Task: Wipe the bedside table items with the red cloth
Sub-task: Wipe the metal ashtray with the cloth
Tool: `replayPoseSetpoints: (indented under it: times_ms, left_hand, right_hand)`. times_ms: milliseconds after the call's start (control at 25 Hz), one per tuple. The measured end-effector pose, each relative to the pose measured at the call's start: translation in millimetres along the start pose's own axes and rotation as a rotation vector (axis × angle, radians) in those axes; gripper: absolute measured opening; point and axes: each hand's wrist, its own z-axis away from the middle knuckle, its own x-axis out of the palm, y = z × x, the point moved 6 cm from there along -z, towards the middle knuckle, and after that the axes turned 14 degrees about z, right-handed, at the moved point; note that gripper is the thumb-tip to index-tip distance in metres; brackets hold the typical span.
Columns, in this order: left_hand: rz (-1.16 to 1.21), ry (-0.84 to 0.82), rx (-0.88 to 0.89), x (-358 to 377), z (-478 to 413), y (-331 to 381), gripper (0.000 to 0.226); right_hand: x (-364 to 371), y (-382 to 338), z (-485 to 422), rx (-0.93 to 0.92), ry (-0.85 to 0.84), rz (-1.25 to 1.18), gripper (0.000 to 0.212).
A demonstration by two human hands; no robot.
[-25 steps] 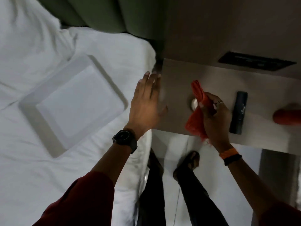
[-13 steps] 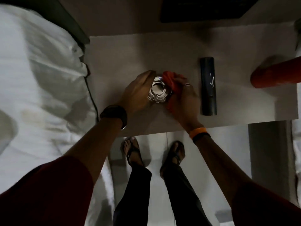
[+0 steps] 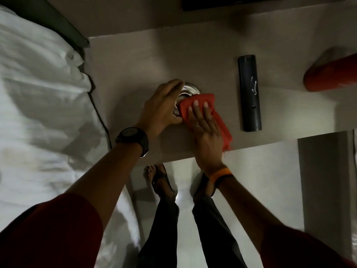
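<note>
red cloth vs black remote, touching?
Apart. The head view shows a bare strip of bedside table between the red cloth under the right hand and the black remote.

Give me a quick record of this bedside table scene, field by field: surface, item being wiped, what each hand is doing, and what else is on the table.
surface: bedside table
item being wiped: shiny metal dish
left hand: steadies the dish at its left rim
right hand: presses the red cloth flat on the dish
other items: black remote, apart to the right; red object at the right edge
</note>
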Motion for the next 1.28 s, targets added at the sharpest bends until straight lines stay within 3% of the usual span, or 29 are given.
replayPoseSetpoints:
  times_ms: [160,320,400,520,640,800,1040,1160,1280]
  left_hand:
    - [0.010,-0.056,0.007,1,-2,-3,0.100]
    - [-0.084,-0.363,0.185,-1,-21,1,0.098]
    - [-0.159,-0.371,0.160,-4,-24,-3,0.111]
    - [-0.059,-0.166,-0.042,-3,-9,-6,0.134]
    - [-0.007,0.009,-0.108,10,6,0,0.115]
    - [0.115,0.100,-0.095,6,8,-5,0.101]
    - [0.103,0.077,-0.079,4,6,-4,0.098]
    - [0.053,0.002,-0.031,-1,0,-7,0.106]
    - [-0.040,-0.122,0.028,-5,-11,-5,0.109]
  right_hand:
    - [-7,10,23,-0.044,-0.027,-0.090,0.063]
    - [-35,38,5,0.330,0.118,-0.410,0.048]
    - [-45,45,-5,0.396,0.187,-0.449,0.051]
    - [-49,31,-27,0.229,0.151,-0.299,0.047]
    - [-26,3,-21,0.013,-0.077,-0.048,0.056]
    - [-15,6,-48,-0.022,-0.080,0.083,0.067]
    - [-20,7,1,-0.075,-0.056,0.042,0.065]
    - [-19,8,-33,-0.031,-0.057,0.025,0.056]
    - [-22,4,-9,-0.038,-0.059,-0.035,0.052]
